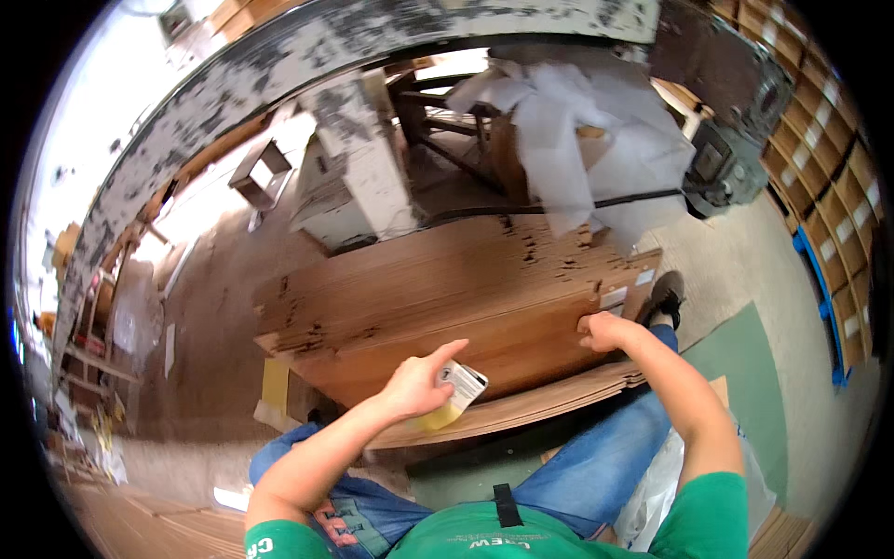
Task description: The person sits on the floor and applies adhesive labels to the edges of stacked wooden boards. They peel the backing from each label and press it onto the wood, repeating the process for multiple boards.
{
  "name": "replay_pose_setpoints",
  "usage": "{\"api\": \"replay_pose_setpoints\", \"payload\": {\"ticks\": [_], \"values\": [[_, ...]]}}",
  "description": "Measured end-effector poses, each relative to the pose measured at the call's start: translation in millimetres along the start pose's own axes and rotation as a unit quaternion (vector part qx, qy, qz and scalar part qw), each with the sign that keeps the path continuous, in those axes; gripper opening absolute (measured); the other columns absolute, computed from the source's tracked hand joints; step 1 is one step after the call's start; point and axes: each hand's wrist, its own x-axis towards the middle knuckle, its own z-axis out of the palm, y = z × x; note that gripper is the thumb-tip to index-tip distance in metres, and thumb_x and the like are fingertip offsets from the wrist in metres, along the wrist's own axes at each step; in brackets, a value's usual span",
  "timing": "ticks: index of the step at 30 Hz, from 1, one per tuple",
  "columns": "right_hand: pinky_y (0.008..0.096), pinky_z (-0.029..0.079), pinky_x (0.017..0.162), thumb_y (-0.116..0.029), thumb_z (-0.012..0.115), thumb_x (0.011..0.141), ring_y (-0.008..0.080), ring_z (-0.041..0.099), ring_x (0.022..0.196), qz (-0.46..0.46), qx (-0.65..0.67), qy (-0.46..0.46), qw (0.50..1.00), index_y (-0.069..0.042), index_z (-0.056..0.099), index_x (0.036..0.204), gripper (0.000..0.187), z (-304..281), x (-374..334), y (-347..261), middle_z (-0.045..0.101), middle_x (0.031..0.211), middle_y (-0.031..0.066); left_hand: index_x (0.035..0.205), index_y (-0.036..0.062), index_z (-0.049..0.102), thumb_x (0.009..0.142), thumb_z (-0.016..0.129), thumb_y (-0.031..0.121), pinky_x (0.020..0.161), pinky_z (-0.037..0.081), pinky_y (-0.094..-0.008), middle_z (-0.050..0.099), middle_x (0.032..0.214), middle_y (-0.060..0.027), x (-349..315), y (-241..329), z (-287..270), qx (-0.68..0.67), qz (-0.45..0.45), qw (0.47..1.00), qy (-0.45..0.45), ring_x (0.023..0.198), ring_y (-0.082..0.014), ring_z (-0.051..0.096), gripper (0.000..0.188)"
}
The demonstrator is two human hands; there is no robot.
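A small white label pad (465, 382) shows dark printing, a dark corner and a yellow lower part; the brown wood-grain boards (438, 352) beneath are long, flat and stacked. There is one pad, and at least two pale stickers (613, 298) sit at the boards' right end. The pad lies against the left hand (416, 386), gripped under the extended index finger, above the boards. The right hand (607, 332) curls its fingers nearly closed at the boards, just beside the stickers; whether it pinches anything, I cannot tell.
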Motion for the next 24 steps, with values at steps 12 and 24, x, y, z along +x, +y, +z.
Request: {"api": "replay_pose_setpoints", "payload": {"ticks": [12,24], "values": [[0.0221,0.038,0.047,-0.031,0.064,0.084,0.0070,0.046,0.055,0.158,0.420,0.432,0.782,-0.005,0.059,0.097,0.029,-7.2,-12.0,58.7,0.052,0.066,-0.0020,0.108,-0.0008,0.061,0.077,0.062,0.000,0.080,0.049,-0.0242,0.064,0.099,-0.0076,-97.0,-60.7,-92.3,-0.511,-0.082,0.812,0.268,0.086,-0.0128,0.061,0.031],[0.0300,0.040,0.069,-0.031,0.076,0.074,0.0118,0.051,0.089,0.176,0.542,0.473,0.672,-0.014,0.052,0.109,0.045,1.6,5.2,60.2,0.057,0.103,0.0004,0.099,-0.0008,0.065,0.078,0.064,0.002,0.075,0.049,-0.0234,0.065,0.092,-0.0071,-98.9,-62.3,-89.3,-0.500,-0.043,0.808,0.308,0.081,-0.0100,0.060,0.021]]}}
